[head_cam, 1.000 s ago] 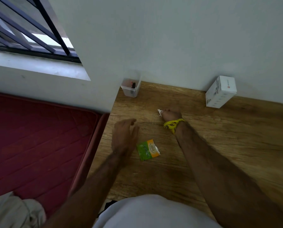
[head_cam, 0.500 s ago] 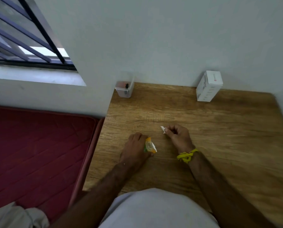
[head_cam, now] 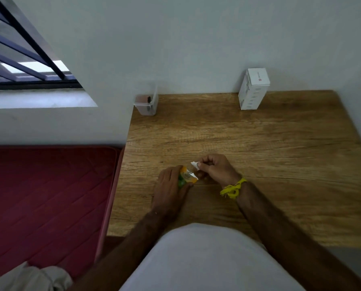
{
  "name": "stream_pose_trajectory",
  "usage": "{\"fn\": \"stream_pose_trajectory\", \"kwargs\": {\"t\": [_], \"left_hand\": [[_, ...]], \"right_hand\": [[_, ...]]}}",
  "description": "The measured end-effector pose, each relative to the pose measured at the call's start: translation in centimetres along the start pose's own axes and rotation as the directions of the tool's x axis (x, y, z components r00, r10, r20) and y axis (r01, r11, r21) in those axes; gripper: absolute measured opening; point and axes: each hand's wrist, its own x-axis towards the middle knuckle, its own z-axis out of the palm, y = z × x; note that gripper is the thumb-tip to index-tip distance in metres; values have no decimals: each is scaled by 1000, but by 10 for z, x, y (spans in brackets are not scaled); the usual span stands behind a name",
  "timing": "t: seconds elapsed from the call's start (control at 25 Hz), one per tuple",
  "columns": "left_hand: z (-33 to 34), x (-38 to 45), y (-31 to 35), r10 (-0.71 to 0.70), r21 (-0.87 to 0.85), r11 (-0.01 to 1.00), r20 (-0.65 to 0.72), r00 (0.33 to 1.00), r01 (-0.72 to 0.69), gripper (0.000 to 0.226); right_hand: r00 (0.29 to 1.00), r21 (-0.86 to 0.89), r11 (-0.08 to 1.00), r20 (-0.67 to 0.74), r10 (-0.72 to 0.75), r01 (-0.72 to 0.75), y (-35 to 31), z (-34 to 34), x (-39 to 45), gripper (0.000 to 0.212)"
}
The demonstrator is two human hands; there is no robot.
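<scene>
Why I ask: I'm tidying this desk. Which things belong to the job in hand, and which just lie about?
In hand: green-and-orange sachet held by left hand; white scrap pinched by right hand.
Lying about: white box; clear plastic container.

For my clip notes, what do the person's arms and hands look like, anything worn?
Both forearms are bare and hairy, with no sleeves showing. The right hand has a knotted yellow thread round its wrist; the left hand and wrist look bare.

Small green-and-orange sachet (head_cam: 187, 177), gripped in the left hand (head_cam: 171, 190) low over the table (head_cam: 280, 143), white end pointing right. White scrap (head_cam: 195, 164), pinched in the right hand (head_cam: 215, 169), just beside it.
</scene>
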Motion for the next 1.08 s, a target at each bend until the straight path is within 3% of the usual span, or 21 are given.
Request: {"fn": "stream_pose_trajectory", "kwargs": {"t": [0.24,0.48,0.64,0.92,1.08], "left_hand": [[5,-6,-3,32,-4,999,-66,997,-32,61],[8,-5,-7,33,-28,999,-73,997,-35,62],[11,-5,-10,61,-37,997,-112,992,-65,59],[11,3,-11,101,-52,993,-46,994,-103,70],[9,24,2,149,-88,983,-134,980,-161,45]], "right_hand": [[994,-345,933,12,-106,104,9,1,2,14],[990,-199,970,-18,-143,137,0,8,-4,11],[985,-203,970,137,-106,133,0,14,-9,16],[978,-187,972,178,-111,144,-20,14,-13,14],[977,-154,971,140,-163,184,-45,17,-24,19]]}}
